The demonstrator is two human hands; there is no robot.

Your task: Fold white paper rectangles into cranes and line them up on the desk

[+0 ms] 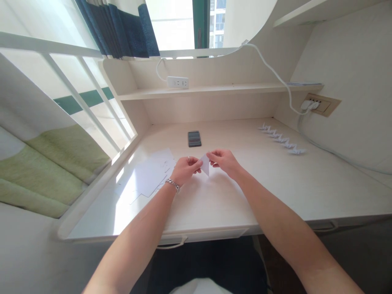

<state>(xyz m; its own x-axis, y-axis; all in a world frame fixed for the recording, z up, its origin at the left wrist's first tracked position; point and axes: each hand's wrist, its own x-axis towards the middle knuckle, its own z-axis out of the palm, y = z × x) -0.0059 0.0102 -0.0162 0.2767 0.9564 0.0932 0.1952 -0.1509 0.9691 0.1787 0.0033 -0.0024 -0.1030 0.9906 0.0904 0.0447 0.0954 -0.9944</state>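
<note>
A small folded piece of white paper (205, 165) is held up between my two hands, a little above the desk. My left hand (187, 168), with a ring and a silver bracelet on its wrist, pinches the paper's left side between thumb and fingers. At the upper right corner my right hand (225, 161) pinches the same paper. Several loose white sheets (150, 173) lie on the desk left of my left hand. Beyond my hands rests a small dark rectangular object (194, 139); its kind I cannot make out.
Several folded white paper cranes (281, 139) stand in a diagonal row at the back right of the desk (275, 188). A white power strip (178, 82) sits on the shelf (214, 90) behind. White plugs (310, 105) with cords fill the wall socket at right. White rails border the left side.
</note>
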